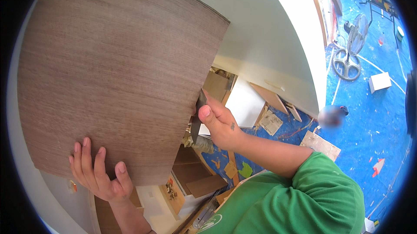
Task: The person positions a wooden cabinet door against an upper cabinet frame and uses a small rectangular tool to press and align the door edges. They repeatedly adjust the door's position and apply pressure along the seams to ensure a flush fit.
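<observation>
A large brown wood-grain panel (113,60) fills the left side. My left hand (102,171) rests against its lower face, fingers apart, holding nothing. At the panel's right edge, my right hand (221,123) grips a dark, flat, narrow piece (198,121), thumb over it and fingertips mostly hidden behind. That piece lies against or very near the edge; whether it is a tool or a strip I cannot make out.
A pale wall (269,25) rises behind the panel. Below lie boards (186,169), a white sheet (241,101) and scraps (269,121). On the blue floor covering (365,138) at right are a standing fan (352,47), a white box (380,82) and a board (319,145).
</observation>
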A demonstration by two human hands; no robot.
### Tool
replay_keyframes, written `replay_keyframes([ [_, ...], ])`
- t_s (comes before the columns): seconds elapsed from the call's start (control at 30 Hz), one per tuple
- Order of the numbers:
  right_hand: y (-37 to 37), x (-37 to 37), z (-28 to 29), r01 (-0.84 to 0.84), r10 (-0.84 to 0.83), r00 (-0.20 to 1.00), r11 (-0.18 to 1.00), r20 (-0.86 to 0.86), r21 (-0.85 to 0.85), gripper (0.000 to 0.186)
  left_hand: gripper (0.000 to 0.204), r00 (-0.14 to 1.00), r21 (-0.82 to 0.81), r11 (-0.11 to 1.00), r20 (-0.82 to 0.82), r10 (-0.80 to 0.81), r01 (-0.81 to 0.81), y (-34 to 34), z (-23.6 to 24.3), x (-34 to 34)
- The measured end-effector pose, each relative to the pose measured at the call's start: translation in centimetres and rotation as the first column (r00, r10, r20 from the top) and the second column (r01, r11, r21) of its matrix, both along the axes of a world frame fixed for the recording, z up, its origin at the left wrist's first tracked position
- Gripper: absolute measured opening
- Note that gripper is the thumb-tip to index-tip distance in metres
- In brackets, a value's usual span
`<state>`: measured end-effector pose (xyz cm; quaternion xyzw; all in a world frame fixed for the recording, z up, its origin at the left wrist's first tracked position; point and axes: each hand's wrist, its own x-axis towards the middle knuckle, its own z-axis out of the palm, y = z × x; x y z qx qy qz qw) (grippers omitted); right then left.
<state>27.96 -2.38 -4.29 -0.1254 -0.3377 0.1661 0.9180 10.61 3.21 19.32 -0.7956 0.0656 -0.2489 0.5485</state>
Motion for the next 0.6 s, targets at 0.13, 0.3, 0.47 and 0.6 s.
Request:
replay_keyframes([
  [0.13, -0.23, 0.08, 0.22, -0.084, 0.084, 0.996, 0.996, -0.026, 0.026, 0.067, 0.039, 1.000, -0.010, 1.000, -0.002, 0.007, -0.007, -0.07, 0.00, 0.04],
  [0.3, 0.18, 0.22, -0.38, -0.161, 0.163, 0.986, 0.985, -0.026, 0.065, 0.065, 0.039, 1.000, -0.014, 1.000, -0.001, 0.015, -0.015, -0.06, 0.00, -0.07],
  [0.47, 0.41, 0.40, 0.14, -0.053, 0.055, 0.998, 0.996, -0.023, 0.073, 0.064, 0.040, 1.000, -0.030, 0.999, 0.000, 0.019, -0.019, -0.13, -0.21, -0.05],
  [0.6, 0.57, 0.62, 0.01, -0.078, 0.079, 0.997, 0.994, -0.016, 0.074, 0.063, 0.040, 1.000, -0.053, 0.998, -0.001, 0.026, -0.027, -0.04, -0.06, -0.38],
])
